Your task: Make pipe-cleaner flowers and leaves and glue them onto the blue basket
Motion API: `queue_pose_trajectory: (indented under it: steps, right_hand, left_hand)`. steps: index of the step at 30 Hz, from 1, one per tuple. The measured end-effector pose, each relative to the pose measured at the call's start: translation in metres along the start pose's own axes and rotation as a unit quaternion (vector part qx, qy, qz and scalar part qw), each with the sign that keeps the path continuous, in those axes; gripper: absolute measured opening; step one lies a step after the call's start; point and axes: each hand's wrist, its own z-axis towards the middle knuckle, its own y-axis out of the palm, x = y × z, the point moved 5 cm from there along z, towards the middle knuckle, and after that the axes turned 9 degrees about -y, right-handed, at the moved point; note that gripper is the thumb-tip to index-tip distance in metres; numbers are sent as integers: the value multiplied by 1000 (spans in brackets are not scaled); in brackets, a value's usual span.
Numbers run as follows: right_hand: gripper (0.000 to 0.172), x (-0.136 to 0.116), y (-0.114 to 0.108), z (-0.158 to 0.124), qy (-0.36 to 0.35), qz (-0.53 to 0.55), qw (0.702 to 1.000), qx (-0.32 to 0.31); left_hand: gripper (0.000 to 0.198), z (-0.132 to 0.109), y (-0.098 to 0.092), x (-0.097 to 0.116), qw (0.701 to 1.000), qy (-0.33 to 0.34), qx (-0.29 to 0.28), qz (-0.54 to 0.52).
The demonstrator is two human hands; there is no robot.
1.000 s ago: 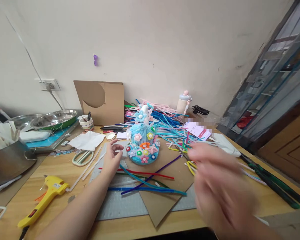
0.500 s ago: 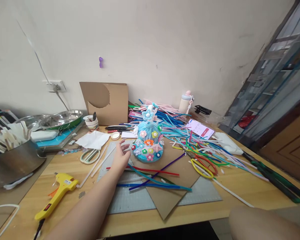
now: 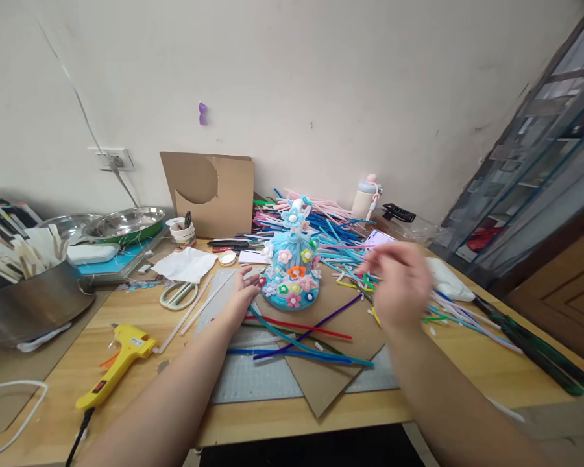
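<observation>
A blue pipe-cleaner figure [image 3: 292, 272] covered in small coloured flowers stands on a brown cardboard sheet [image 3: 321, 383]. My left hand [image 3: 243, 295] rests on the table just left of the figure's base, fingers spread and open, holding nothing. My right hand [image 3: 399, 282] hovers to the right of the figure above a heap of coloured pipe cleaners [image 3: 340, 246]; it is smeared by motion and its fingers are unclear. Loose red, blue and purple pipe cleaners [image 3: 296, 337] lie across the cardboard in front of the figure.
A yellow glue gun [image 3: 117, 360] lies at the front left, scissors [image 3: 178, 295] and a white tissue [image 3: 185, 264] behind it. A metal pot [image 3: 29, 305] and trays [image 3: 126, 224] stand at the left. A phone [image 3: 377, 239], bottle [image 3: 365, 194] and dark long tools [image 3: 530, 350] are at the right.
My right hand, out of view half a second ago, has come up over the pipe cleaners right of the figure. My left hand has stayed by the figure's base.
</observation>
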Motion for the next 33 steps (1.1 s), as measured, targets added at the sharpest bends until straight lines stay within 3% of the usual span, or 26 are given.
queue_pose_trajectory:
  steps: [3, 6, 9, 20, 33]
  right_hand:
    - [13, 31, 8, 13, 117, 1, 992, 49]
    - [23, 59, 12, 12, 240, 5, 970, 42]
    - [26, 73, 12, 3, 300, 23, 953, 28]
    - [40, 82, 14, 3, 306, 82, 948, -22]
    - [49, 87, 14, 8, 297, 113, 948, -30]
  left_hand:
    - [56, -2, 3, 2, 999, -26, -6, -30]
    - [55, -5, 5, 5, 997, -46, -10, -55]
    - [54, -9, 6, 7, 995, -63, -14, -73]
    - [53, -23, 8, 11, 989, -102, 0, -110]
    - [51, -40, 21, 8, 983, -124, 24, -133]
